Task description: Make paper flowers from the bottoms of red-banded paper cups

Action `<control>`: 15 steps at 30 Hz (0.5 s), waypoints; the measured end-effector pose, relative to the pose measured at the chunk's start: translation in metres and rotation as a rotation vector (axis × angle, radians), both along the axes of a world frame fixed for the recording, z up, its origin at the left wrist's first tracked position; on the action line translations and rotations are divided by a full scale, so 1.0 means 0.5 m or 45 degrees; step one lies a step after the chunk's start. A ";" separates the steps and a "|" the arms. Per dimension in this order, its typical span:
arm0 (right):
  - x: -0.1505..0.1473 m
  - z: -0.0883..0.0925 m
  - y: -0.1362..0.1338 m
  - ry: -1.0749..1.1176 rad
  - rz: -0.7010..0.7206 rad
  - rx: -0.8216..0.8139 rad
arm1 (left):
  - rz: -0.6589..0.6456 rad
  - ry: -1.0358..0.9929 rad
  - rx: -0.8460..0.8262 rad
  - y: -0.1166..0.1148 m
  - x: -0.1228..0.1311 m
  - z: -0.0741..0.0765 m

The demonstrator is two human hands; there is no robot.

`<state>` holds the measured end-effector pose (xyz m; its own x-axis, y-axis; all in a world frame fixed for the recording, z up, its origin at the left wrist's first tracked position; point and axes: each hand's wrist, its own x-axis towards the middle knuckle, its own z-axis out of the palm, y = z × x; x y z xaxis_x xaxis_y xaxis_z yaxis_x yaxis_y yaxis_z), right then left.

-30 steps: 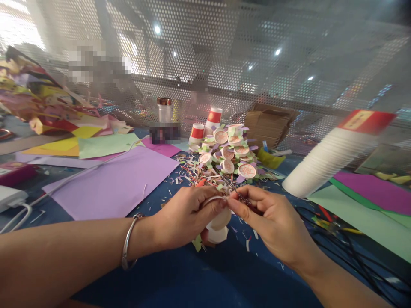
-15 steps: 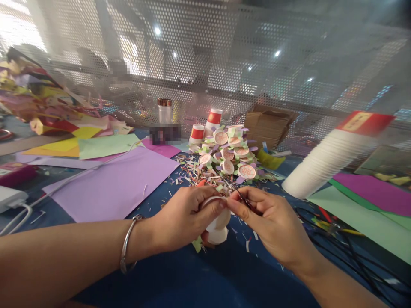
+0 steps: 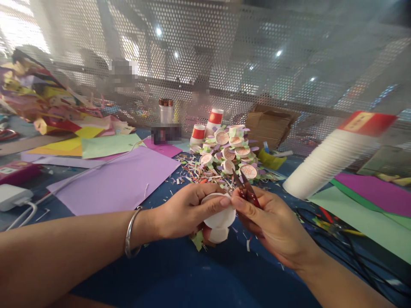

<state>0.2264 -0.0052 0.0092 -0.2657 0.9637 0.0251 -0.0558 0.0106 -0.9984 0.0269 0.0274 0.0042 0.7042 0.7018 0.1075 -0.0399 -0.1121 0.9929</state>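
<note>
My left hand is closed round a small white paper cup, thumb pressed on its rim. A green paper scrap sticks out under that hand. My right hand is closed on small scissors with reddish handles, whose blades point up and away just right of the cup's rim. Both hands meet low in the middle, above the blue table. A silver bangle sits on my left wrist.
Behind the hands lies a heap of decorated cups amid paper shreds. A tall stack of white cups lies on its side at right. Purple paper lies left, green and purple sheets right, black cables beside them. A perforated mesh wall stands behind.
The scissors have swung up so their blades now stand clear above my right hand. Both hands shifted slightly right, still holding the cup.
</note>
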 end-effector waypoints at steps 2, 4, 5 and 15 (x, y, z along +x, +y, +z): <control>-0.002 0.001 -0.001 0.043 0.010 -0.034 | -0.022 -0.005 -0.023 0.001 -0.001 -0.001; -0.003 0.002 -0.002 0.078 0.029 -0.053 | -0.050 -0.030 -0.047 0.001 -0.002 0.000; -0.004 0.002 -0.003 0.092 0.043 -0.058 | -0.062 -0.043 -0.056 0.001 -0.002 0.001; -0.005 0.001 -0.005 0.027 0.106 -0.083 | -0.042 0.186 0.231 0.008 -0.009 0.008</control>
